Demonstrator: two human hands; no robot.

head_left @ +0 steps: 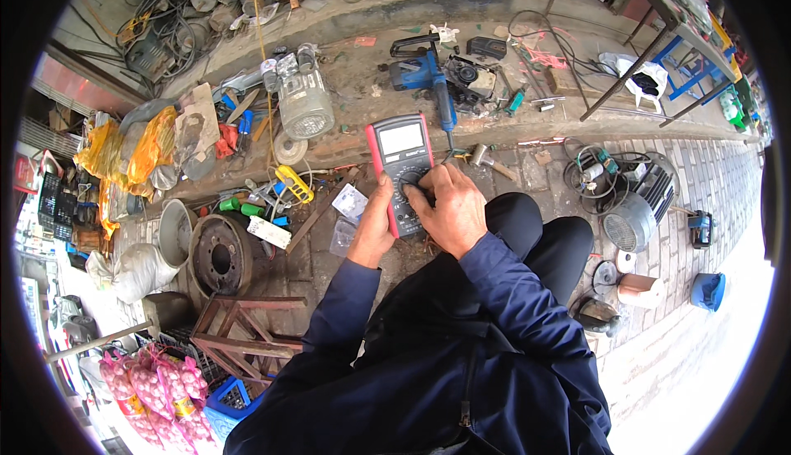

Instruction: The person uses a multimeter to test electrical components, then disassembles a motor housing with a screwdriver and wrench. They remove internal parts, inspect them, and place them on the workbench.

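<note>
A red-and-black handheld multimeter (400, 146) with a light screen and a round dial is held upright above my lap. My left hand (369, 228) grips its left side, thumb along the red edge. My right hand (453, 212) has its fingers closed on the dial at the meter's middle, hiding part of it. Just past the meter, on the concrete step, lie a blue power tool (437, 84) and an opened small engine-like part (470, 80).
Left of the meter sit a motor (305, 105), a yellow tool (295, 183), a steel wheel rim (198, 253) and a wooden stool (231, 338). At right are a larger motor with cables (628, 228), a blue bucket (707, 290) and a metal table (676, 18).
</note>
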